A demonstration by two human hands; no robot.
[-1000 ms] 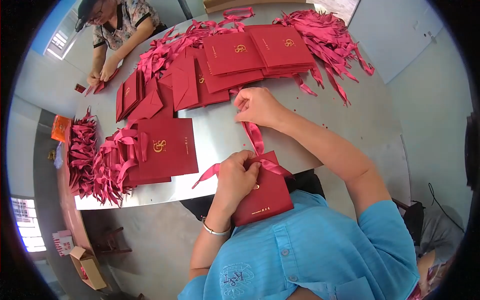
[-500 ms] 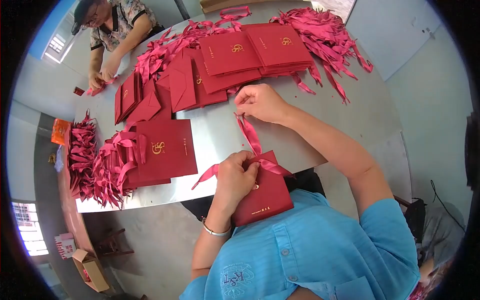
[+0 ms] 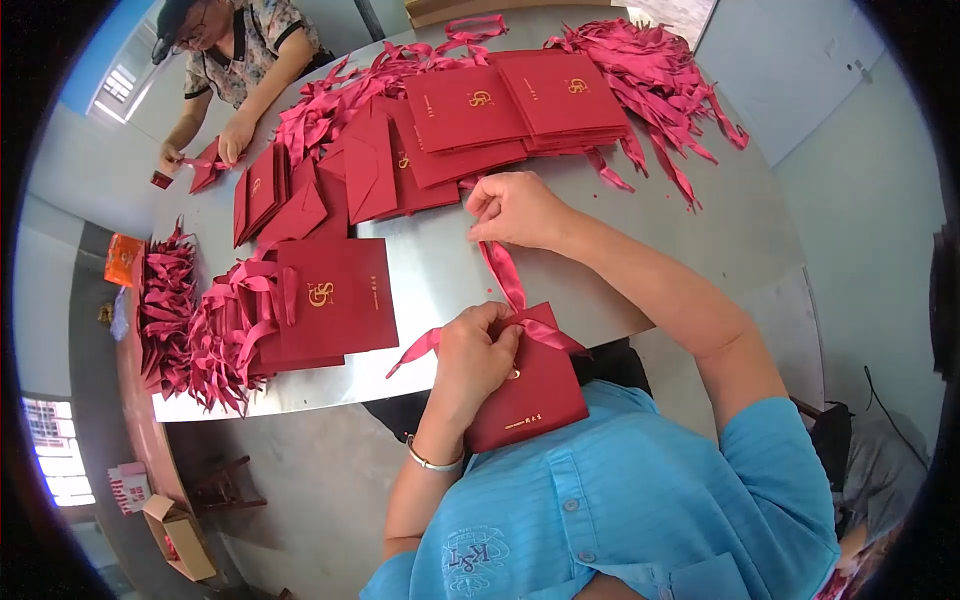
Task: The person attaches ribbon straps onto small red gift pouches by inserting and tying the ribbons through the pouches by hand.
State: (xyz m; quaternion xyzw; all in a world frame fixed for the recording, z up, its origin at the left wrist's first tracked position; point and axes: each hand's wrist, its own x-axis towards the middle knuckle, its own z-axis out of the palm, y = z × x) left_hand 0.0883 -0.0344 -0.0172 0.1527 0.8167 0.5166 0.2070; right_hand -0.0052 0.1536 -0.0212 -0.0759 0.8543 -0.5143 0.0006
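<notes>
My left hand (image 3: 478, 358) is closed on the top edge of a small red paper gift bag (image 3: 530, 405) resting against my lap, its thumb on the front beside gold print. A pink ribbon (image 3: 545, 333) crosses the bag's top, with one tail (image 3: 412, 352) hanging out to the left of my hand. Another ribbon strand (image 3: 503, 275) rises from the bag to the fingertips of my right hand (image 3: 518, 212). Those fingers are pinched together over the table, and the strand's end is hidden under them.
Stacks of flat red bags (image 3: 465, 110) lie across the metal table (image 3: 430, 265), with a ribbon pile (image 3: 640, 70) at the back right. Ribboned bags (image 3: 335, 295) lie at the left. Across the table, a co-worker's hands (image 3: 238, 138) handle another red bag (image 3: 208, 165).
My right hand stays almost in place, while the ribbon's upper end sits slightly lower. My left hand keeps its grip. The co-worker's hands have moved apart, and their bag now stands more visible.
</notes>
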